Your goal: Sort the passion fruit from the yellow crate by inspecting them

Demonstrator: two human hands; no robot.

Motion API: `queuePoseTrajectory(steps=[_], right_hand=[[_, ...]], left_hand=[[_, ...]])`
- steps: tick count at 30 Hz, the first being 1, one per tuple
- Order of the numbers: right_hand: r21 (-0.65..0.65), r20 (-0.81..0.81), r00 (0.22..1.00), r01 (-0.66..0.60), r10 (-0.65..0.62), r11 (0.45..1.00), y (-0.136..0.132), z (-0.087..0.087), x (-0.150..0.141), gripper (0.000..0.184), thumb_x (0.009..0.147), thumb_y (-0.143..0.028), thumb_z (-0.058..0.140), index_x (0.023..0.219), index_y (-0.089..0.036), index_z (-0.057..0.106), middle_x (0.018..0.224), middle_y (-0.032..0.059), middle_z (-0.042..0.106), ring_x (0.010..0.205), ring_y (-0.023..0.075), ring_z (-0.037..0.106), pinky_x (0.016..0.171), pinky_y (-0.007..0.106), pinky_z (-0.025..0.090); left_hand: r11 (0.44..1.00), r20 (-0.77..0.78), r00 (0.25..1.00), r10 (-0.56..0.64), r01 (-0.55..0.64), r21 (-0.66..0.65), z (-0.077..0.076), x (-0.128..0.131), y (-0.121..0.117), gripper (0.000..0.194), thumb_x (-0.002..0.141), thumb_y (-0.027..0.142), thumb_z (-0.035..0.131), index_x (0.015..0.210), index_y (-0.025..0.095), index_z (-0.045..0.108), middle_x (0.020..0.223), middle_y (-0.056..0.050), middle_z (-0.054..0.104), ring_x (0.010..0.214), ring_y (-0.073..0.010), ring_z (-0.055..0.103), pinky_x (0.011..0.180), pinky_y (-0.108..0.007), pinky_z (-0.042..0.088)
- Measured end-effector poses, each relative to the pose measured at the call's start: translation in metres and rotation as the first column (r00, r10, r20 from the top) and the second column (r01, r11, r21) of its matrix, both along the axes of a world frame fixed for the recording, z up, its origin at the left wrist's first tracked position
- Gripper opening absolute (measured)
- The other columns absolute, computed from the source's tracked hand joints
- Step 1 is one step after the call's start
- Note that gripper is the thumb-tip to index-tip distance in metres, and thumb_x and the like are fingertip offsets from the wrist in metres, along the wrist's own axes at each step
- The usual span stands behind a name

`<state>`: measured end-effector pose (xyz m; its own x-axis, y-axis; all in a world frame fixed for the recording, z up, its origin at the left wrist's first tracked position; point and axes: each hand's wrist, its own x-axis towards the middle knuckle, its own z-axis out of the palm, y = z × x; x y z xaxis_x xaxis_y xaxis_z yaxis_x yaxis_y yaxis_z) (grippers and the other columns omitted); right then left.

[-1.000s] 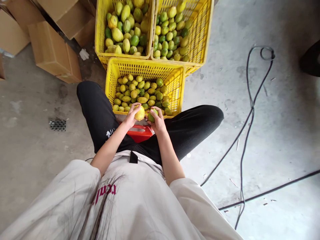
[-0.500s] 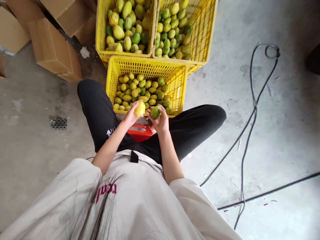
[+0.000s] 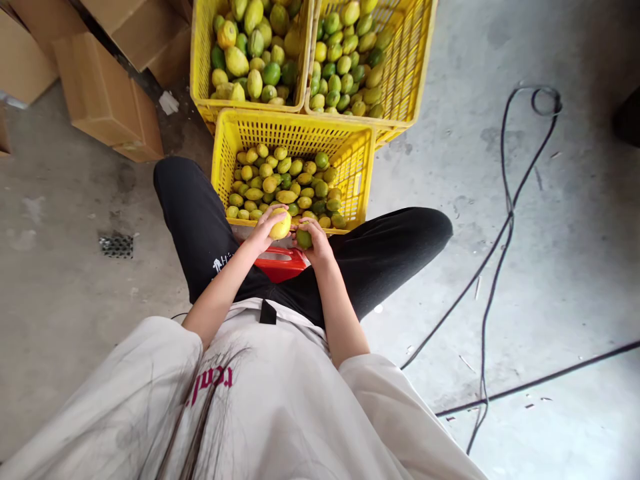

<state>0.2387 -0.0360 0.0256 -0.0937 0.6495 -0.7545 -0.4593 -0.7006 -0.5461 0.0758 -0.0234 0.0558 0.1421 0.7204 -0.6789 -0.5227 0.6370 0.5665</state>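
My left hand (image 3: 264, 230) is closed around a yellow lemon (image 3: 281, 225), its fingers over the top and side. Close beside it, my right hand (image 3: 319, 245) grips a green lemon (image 3: 303, 239), partly covered by the fingers. Both fruits are held above the near rim of a yellow plastic crate (image 3: 350, 130), which stands between my knees. Many yellow and green lemons (image 3: 287, 197) lie in that crate.
Behind it are a left yellow crate (image 3: 200, 73) and a right yellow crate (image 3: 410, 73), both holding more fruit. Cardboard boxes (image 3: 100, 93) stand at far left. A red plastic object (image 3: 280, 267) shows between my legs. A black cable (image 3: 510, 213) lies on the floor at right.
My right hand has turned, its fingers now over the top of the green lemon, which sits slightly lower and further left. The left hand has shifted only slightly, still with the yellow lemon.
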Motion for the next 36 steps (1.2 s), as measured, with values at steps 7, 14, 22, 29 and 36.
queuePoseTrajectory(steps=[7, 14, 22, 29, 36], right_hand=[[0.069, 0.049, 0.998, 0.047, -0.051, 0.996, -0.002, 0.001, -0.001, 0.035, 0.067, -0.029, 0.088, 0.094, -0.026, 0.066, 0.082, -0.0045, 0.072, 0.065, 0.0169, 0.072, 0.048, 0.024, 0.053], [0.023, 0.077, 0.967, 0.242, -0.244, 0.970, 0.001, 0.000, -0.008, 0.044, 0.080, -0.032, 0.081, 0.122, -0.031, 0.068, 0.090, -0.0058, 0.075, 0.077, 0.0178, 0.077, 0.065, 0.029, 0.066], [0.125, -0.108, 0.939, 0.338, -0.326, 0.933, 0.004, 0.004, -0.008, 0.028, 0.083, -0.030, 0.079, 0.104, -0.029, 0.061, 0.096, -0.0039, 0.078, 0.092, 0.0189, 0.082, 0.084, 0.033, 0.070], [0.111, -0.064, 0.982, 0.185, -0.178, 0.976, 0.001, 0.014, -0.012, 0.041, 0.076, -0.036, 0.090, 0.104, -0.029, 0.061, 0.081, -0.0058, 0.070, 0.064, 0.0142, 0.067, 0.045, 0.020, 0.047], [-0.009, 0.070, 0.964, 0.258, -0.257, 0.966, 0.005, 0.013, -0.007, 0.029, 0.084, -0.045, 0.076, 0.104, -0.030, 0.062, 0.088, -0.0023, 0.071, 0.076, 0.0194, 0.072, 0.055, 0.027, 0.057]], left_hand=[[0.999, -0.092, 0.996, -0.007, 0.012, 0.051, -0.005, 0.002, -0.002, 0.034, 0.077, 0.022, 0.091, 0.101, 0.023, 0.067, 0.092, 0.003, 0.069, 0.071, -0.0130, 0.071, 0.065, -0.024, 0.057], [0.986, 0.101, 0.983, 0.156, -0.148, -0.083, 0.001, 0.004, 0.004, 0.017, 0.101, 0.029, 0.060, 0.110, 0.020, 0.072, 0.095, -0.003, 0.075, 0.084, -0.0200, 0.078, 0.077, -0.031, 0.064], [0.976, 0.200, 0.958, 0.204, -0.184, -0.114, 0.015, -0.001, 0.003, 0.014, 0.105, 0.030, 0.057, 0.111, 0.023, 0.068, 0.088, -0.001, 0.077, 0.076, -0.0165, 0.077, 0.080, -0.029, 0.063], [0.975, 0.092, 0.979, 0.184, -0.170, -0.140, 0.008, 0.001, 0.002, 0.006, 0.097, 0.022, 0.065, 0.101, 0.022, 0.069, 0.086, 0.000, 0.075, 0.072, -0.0152, 0.074, 0.083, -0.030, 0.063], [0.964, 0.130, 0.962, 0.242, -0.223, -0.146, 0.005, 0.001, 0.003, 0.021, 0.099, 0.035, 0.057, 0.105, 0.021, 0.071, 0.094, -0.009, 0.080, 0.111, -0.0323, 0.082, 0.097, -0.046, 0.068]])
